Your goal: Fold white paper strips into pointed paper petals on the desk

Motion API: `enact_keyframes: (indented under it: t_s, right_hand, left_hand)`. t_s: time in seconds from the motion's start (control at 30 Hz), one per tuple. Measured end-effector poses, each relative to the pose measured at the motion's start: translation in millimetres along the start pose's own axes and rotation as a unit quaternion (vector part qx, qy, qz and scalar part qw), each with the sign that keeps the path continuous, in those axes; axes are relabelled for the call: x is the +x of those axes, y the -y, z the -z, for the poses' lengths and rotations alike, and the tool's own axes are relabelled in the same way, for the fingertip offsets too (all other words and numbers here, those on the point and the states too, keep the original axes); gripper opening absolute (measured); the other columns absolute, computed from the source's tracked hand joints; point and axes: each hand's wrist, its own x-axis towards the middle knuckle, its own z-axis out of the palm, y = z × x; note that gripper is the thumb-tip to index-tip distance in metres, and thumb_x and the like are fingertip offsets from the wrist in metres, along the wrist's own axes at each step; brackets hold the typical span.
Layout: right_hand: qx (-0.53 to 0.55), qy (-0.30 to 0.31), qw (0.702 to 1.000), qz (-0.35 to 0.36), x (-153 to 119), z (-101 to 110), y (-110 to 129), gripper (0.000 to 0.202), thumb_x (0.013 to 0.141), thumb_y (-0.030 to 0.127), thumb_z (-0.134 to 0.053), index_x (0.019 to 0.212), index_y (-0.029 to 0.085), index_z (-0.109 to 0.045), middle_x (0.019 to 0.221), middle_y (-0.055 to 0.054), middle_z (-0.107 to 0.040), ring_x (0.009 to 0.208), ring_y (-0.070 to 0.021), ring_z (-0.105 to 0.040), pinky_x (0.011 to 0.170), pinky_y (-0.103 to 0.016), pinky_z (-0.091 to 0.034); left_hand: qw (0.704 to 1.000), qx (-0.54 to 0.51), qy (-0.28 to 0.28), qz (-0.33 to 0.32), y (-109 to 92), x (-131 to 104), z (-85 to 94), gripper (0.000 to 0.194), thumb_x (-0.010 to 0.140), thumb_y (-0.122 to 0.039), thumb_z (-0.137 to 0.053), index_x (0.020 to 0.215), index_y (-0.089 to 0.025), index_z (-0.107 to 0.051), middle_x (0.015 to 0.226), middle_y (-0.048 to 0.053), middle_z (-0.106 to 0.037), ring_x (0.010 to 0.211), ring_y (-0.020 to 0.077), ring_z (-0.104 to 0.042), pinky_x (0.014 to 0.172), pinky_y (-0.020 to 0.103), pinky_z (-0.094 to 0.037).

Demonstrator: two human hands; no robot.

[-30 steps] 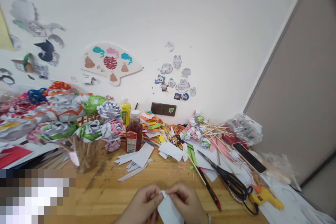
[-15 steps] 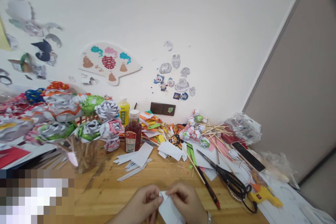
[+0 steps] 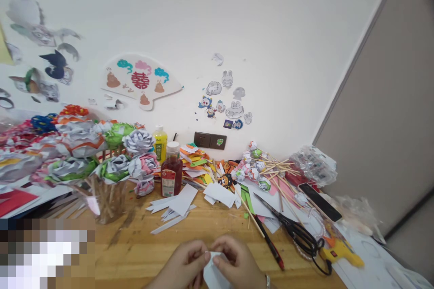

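A white piece of paper (image 3: 213, 275) is held between my two hands at the bottom middle of the head view, low over the wooden table. My left hand (image 3: 191, 259) pinches its left edge between thumb and fingers. On the other side my right hand (image 3: 233, 257) has its thumb pressed on the paper near the top, with the fingers curled behind. The paper's top edge looks folded over, and its lower part runs out of the picture. Ahead of my hands lie loose white paper strips (image 3: 183, 198) and more cut white pieces (image 3: 220, 194).
Black scissors (image 3: 301, 237), a dark pen (image 3: 269, 241) and a yellow glue gun (image 3: 342, 250) lie to the right, near a phone (image 3: 320, 202). Paper flowers (image 3: 115, 167) stand in a clear container at left, beside a red-brown bottle (image 3: 172, 171). Sticks with paper buds (image 3: 264, 184) lie behind.
My right thumb has come down onto the upper part of the paper, and its top edge now sits slightly lower, folded over. Both hands stay in nearly the same place.
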Motion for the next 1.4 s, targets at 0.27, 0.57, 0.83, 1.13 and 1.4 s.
enact_keyframes:
  t_s: [0.27,0.57,0.83,1.13,1.4]
  right_hand:
    - [0.045,0.005,0.998,-0.047,3,-6,-2,0.016,0.071,0.027,-0.059,0.084,0.017,-0.058,0.058,0.005,-0.049,0.052,-0.0117,-0.049,0.053,-0.022,-0.036]
    - [0.051,0.01,0.997,-0.057,3,-4,0,0.014,0.068,0.023,-0.058,0.082,0.018,-0.059,0.061,0.003,-0.056,0.055,-0.0128,-0.053,0.055,-0.023,-0.039]
    - [0.014,0.009,0.999,-0.045,3,-4,-2,0.015,0.067,0.017,-0.056,0.082,0.016,-0.061,0.059,0.003,-0.054,0.054,-0.0122,-0.05,0.053,-0.022,-0.036]
    - [0.039,0.036,0.998,-0.017,0,-3,-4,0.018,0.077,0.028,-0.054,0.091,0.016,-0.056,0.061,0.003,-0.05,0.054,-0.0122,-0.046,0.053,-0.023,-0.034]
    - [0.057,0.019,0.998,-0.026,1,-2,-4,0.023,0.078,0.032,-0.054,0.096,0.018,-0.048,0.058,0.006,-0.044,0.052,-0.0114,-0.04,0.051,-0.023,-0.029]
  left_hand:
    - [0.998,0.068,-0.005,-0.016,-5,-5,-5.1,0.061,0.06,-0.082,-0.047,0.06,-0.021,-0.039,0.047,-0.009,-0.039,0.038,0.0069,-0.039,0.04,0.019,-0.027]
    - [0.998,0.067,-0.015,0.018,-2,-2,-2.6,0.055,0.056,-0.073,-0.058,0.06,-0.023,-0.035,0.049,-0.01,-0.036,0.037,0.0077,-0.041,0.038,0.02,-0.029]
    - [0.997,0.077,-0.016,0.015,-4,-3,-3.3,0.059,0.055,-0.078,-0.054,0.062,-0.022,-0.038,0.049,-0.01,-0.04,0.038,0.0078,-0.041,0.038,0.019,-0.03]
    - [0.994,0.092,0.014,-0.052,-15,-8,-2.0,0.061,0.068,-0.081,-0.037,0.061,-0.021,-0.039,0.046,-0.009,-0.039,0.038,0.0073,-0.036,0.041,0.019,-0.026]
    - [0.991,0.132,-0.016,-0.012,-9,-8,-3.9,0.051,0.07,-0.072,-0.042,0.062,-0.022,-0.035,0.047,-0.009,-0.039,0.038,0.0087,-0.043,0.04,0.019,-0.026]
